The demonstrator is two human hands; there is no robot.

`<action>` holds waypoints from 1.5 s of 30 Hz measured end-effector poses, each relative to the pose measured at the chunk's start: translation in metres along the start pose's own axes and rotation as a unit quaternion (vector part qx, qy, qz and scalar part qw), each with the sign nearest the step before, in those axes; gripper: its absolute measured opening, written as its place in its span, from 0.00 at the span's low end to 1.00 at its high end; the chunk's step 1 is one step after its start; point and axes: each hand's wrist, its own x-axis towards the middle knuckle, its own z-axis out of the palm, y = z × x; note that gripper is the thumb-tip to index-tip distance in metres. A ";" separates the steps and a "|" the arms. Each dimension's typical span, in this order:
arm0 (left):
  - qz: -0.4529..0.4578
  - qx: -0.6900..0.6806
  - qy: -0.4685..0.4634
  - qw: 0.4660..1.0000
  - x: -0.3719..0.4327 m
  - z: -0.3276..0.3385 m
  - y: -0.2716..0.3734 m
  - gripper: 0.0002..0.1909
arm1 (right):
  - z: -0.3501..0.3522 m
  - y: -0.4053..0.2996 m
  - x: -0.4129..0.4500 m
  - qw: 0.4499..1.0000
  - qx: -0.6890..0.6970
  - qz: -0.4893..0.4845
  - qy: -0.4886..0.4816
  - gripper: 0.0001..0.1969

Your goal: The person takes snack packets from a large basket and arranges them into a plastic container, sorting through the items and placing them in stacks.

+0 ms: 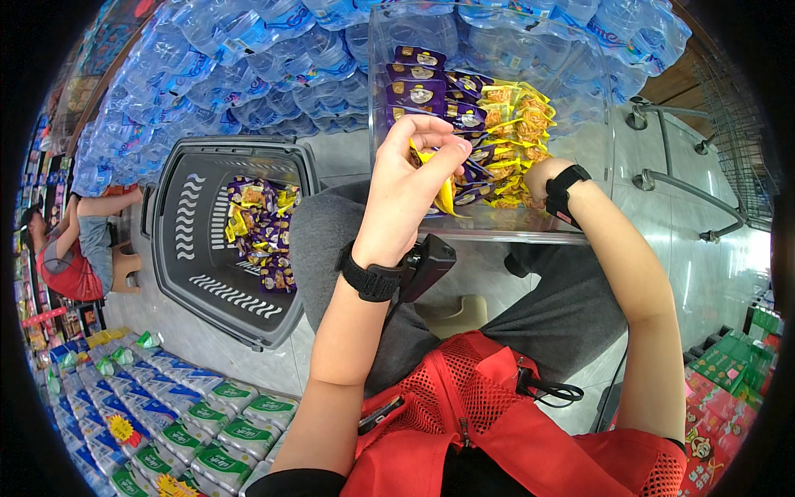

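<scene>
A clear plastic bin (497,235) stands in front of me, with rows of small purple and yellow snack packets (417,93) inside. My left hand (422,158) is over the bin's near left part, its fingers curled around a yellow snack packet (445,196). Lower on the right, my right hand (549,180) reaches into the bin beside the yellow packets; its fingers are largely hidden, so its grip cannot be made out. To the left of my knee, a dark grey plastic basket (186,273) holds a loose heap of similar packets (261,223).
Shrink-wrapped water bottles (273,56) are stacked behind the bin and basket. Wrapped green and blue packs (217,428) fill the lower left. A person in a red vest (65,267) is at far left. Metal tube rails (695,180) and a wire rack stand right; red boxes (714,422) lie lower right.
</scene>
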 end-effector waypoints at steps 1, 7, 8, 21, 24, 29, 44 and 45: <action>0.000 0.000 0.000 1.000 0.000 0.000 0.000 0.11 | 0.000 0.000 0.001 1.000 0.006 0.001 -0.002 0.12; -0.005 -0.006 -0.001 1.000 0.001 0.000 -0.001 0.11 | -0.004 -0.005 -0.007 0.999 0.043 0.010 -0.014 0.12; -0.005 -0.005 0.000 1.000 0.001 0.000 0.000 0.11 | -0.004 -0.006 -0.008 0.999 0.051 0.007 -0.005 0.13; -0.008 0.010 -0.004 1.000 -0.001 0.001 0.001 0.11 | -0.010 -0.015 -0.016 0.995 0.084 -0.017 0.059 0.18; -0.007 0.007 -0.005 1.000 -0.001 0.001 0.002 0.11 | -0.011 -0.015 -0.022 0.988 0.035 -0.019 0.151 0.18; -0.009 0.002 -0.004 1.000 -0.001 0.002 0.002 0.10 | -0.021 -0.020 -0.030 0.993 0.058 0.055 0.084 0.22; -0.020 -0.008 -0.010 1.000 0.000 0.004 0.001 0.10 | -0.014 -0.014 -0.023 0.990 0.063 -0.017 0.124 0.21; -0.023 -0.012 -0.009 1.000 -0.001 0.004 0.002 0.10 | -0.014 -0.014 -0.024 0.990 0.063 -0.017 0.125 0.21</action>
